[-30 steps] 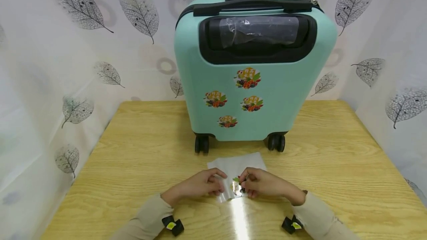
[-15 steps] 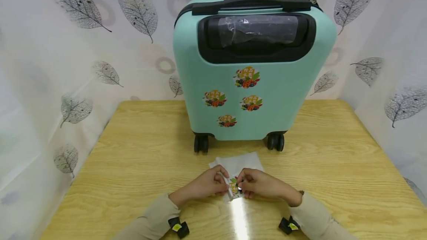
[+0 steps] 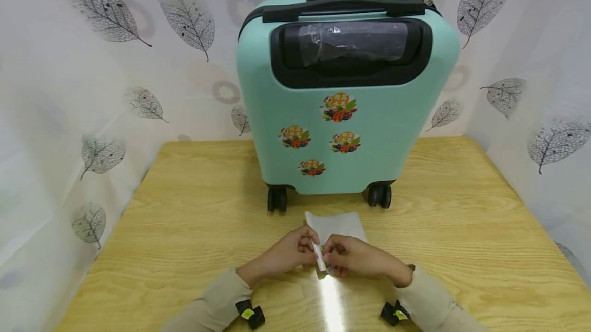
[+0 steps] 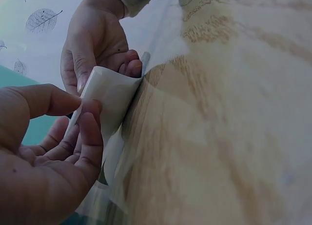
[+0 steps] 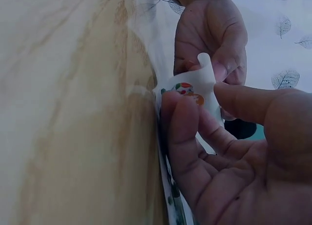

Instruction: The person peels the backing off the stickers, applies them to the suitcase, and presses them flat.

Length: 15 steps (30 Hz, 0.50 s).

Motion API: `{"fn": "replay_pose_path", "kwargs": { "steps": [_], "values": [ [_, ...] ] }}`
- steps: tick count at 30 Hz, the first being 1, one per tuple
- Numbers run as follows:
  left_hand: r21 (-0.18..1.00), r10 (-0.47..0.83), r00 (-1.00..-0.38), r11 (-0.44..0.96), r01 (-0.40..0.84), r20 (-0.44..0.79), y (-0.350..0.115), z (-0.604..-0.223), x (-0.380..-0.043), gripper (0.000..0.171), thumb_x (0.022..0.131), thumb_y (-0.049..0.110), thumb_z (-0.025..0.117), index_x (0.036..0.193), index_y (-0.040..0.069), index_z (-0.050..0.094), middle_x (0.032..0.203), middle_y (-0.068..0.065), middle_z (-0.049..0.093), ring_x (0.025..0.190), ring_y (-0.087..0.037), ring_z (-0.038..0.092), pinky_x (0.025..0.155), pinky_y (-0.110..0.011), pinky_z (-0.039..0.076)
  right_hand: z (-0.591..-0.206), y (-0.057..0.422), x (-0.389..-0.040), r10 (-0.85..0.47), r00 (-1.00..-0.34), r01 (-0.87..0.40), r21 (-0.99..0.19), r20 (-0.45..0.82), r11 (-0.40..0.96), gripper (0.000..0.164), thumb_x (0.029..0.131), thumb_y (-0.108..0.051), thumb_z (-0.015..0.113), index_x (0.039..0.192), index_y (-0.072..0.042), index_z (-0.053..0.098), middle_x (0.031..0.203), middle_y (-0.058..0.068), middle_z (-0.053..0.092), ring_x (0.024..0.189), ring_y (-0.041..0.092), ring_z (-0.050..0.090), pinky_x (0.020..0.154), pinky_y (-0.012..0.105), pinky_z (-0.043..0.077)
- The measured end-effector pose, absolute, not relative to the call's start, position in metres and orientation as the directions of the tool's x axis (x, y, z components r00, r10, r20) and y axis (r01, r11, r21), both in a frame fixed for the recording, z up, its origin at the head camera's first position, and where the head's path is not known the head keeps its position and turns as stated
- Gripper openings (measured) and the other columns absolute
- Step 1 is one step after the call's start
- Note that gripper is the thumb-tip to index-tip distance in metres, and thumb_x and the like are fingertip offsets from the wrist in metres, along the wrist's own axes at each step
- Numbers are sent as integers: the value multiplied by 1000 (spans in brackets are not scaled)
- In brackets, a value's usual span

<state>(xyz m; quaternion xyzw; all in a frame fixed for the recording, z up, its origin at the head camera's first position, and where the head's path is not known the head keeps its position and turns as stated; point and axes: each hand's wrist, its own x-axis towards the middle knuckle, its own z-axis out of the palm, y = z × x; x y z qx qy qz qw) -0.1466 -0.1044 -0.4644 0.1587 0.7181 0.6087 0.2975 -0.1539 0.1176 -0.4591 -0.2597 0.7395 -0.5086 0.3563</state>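
A white sticker sheet (image 3: 343, 224) lies on the table in front of the suitcase, its left part folded up into a narrow upright strip. My left hand (image 3: 294, 251) pinches that raised fold between thumb and fingers; the left wrist view shows the plain white backing (image 4: 109, 91) there. Close on the other side, my right hand (image 3: 357, 256) pinches the sheet beside the fold. In the right wrist view, part of a colourful fruit sticker (image 5: 187, 91) shows on the sheet near the right fingertips, the rest hidden by fingers.
A mint-green suitcase (image 3: 383, 137) stands on its black wheels (image 3: 277, 199) behind the hands. Several round fruit stickers (image 3: 339, 107) are on its front. The wooden table (image 3: 208, 193) meets leaf-patterned cloth (image 3: 184, 80) at the back and sides.
My left hand has moved right, taken hold of the sheet's left edge and folded it up toward the right hand, covering most of the sticker. The right hand has shifted slightly left.
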Motion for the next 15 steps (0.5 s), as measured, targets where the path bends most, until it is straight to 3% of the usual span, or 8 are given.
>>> {"fn": "replay_pose_path", "kwargs": {
  "steps": [15],
  "values": [
    [974,583,-789,212,-81,-192,-103,-460,-146,18,87,-5,62,102,-2,53,75,1,58,70,-7,55,63,-18,45,-456,114,-152,-736,-618,3,-937,-277,350,17,101,-17,50,103,0,54,81,10,65,70,14,62,60,24,53]
  ]
}}
